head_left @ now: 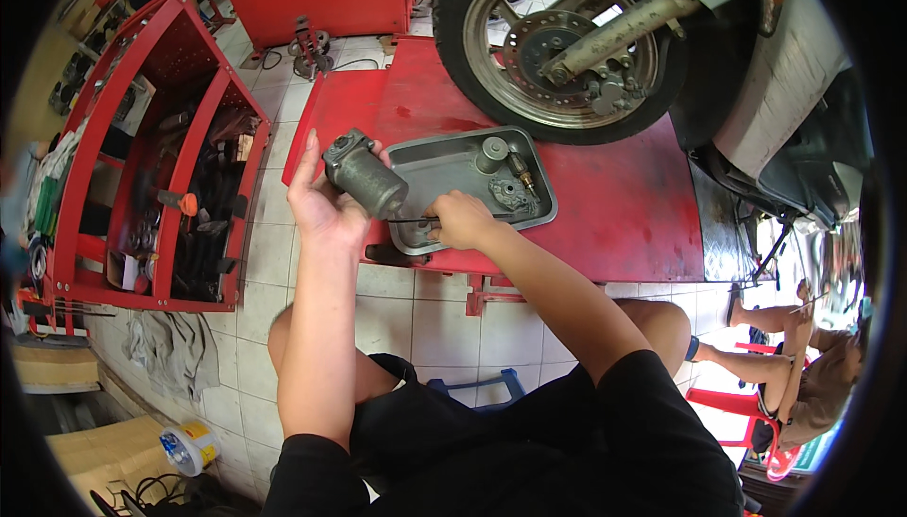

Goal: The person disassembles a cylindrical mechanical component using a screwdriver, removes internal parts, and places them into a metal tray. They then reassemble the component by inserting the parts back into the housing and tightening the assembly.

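Left hand [319, 198]: raised above the surface's near left corner, fingers wrapped around a grey cylindrical motor [364, 175], which tilts with its capped end up and to the left.

Right hand [460, 220]: clenched on a thin black tool [408, 220] whose tip points left, toward the motor's lower end; whether it touches cannot be told.

Tray [442, 160]: grey metal, on the red surface [624, 205], just behind both hands. Holds a small cylinder [491, 153], a brass-tipped fitting [521, 172] and a flat grey part [511, 195].

Wheel [567, 40]: scooter front wheel standing on the surface behind the tray.

Cart [151, 158]: red tool cart, on the tiled floor to the left.
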### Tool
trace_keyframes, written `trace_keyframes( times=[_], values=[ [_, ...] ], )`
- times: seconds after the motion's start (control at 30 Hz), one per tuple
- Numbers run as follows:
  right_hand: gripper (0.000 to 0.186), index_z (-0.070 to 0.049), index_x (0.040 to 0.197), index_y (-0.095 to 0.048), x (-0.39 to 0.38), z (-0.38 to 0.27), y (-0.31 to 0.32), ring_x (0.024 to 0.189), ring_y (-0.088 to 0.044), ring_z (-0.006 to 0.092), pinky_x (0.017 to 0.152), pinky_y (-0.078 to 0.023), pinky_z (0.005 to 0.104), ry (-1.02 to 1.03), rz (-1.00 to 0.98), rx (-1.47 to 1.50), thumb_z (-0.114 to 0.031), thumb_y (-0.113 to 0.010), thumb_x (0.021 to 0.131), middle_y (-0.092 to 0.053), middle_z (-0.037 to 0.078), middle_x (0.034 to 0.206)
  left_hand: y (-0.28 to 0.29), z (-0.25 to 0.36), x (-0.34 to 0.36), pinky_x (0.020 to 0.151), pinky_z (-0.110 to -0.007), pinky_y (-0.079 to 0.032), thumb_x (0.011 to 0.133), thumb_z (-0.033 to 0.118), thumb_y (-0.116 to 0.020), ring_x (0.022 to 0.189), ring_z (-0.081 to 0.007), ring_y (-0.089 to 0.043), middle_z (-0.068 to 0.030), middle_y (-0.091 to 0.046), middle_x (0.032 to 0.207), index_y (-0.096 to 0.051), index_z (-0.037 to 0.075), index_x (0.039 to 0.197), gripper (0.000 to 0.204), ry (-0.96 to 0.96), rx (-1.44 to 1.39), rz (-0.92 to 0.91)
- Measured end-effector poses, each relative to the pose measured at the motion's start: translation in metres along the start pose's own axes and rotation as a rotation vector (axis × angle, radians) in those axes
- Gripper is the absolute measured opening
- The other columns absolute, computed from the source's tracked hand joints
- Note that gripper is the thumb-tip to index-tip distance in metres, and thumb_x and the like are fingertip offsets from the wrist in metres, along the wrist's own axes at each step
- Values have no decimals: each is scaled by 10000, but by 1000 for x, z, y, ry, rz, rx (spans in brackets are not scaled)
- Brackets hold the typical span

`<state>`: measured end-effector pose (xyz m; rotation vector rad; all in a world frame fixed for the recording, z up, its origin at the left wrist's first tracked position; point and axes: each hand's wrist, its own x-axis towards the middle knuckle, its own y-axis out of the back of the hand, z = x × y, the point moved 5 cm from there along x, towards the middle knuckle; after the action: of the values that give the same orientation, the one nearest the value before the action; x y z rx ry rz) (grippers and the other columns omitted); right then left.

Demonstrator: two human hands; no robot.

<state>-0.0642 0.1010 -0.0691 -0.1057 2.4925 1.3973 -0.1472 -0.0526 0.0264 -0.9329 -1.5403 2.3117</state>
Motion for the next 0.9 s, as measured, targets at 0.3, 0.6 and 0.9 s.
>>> trace_keyframes(
  times=[0.3, 0.6, 0.9],
  values=[
    [223, -58, 957, -756, 12, -4, -12, 940, -690, 388, 847, -545, 467, 62, -103, -192, -197, -771, 785, -720, 209, 965, 6, -8, 2, 936, -508, -530, 958, 360, -619, 994, -380, -649, -232, -644, 1077, -580, -74, 1151, 477, 36, 63, -19],
    [323, 8, 957, -738, -11, 34, 34, 813, -703, 314, 770, -552, 406, 152, 64, 27, -220, -755, 729, -717, 188, 861, 0, -39, 4, 905, -511, -553, 957, 379, -623, 1001, -393, -650, -244, -648, 1055, -590, -51, 1113, 458, 142, 142, -163],
    [206, 8, 1058, -733, -123, 68, 112, 822, -671, 141, 811, -514, 304, -39, 20, 507, -120, -678, 907, -729, 103, 848, 4, -91, -14, 879, -506, -568, 962, 324, -614, 1014, -418, -655, -218, -630, 1081, -580, -56, 1148, 425, 388, 316, -474]
  ],
)
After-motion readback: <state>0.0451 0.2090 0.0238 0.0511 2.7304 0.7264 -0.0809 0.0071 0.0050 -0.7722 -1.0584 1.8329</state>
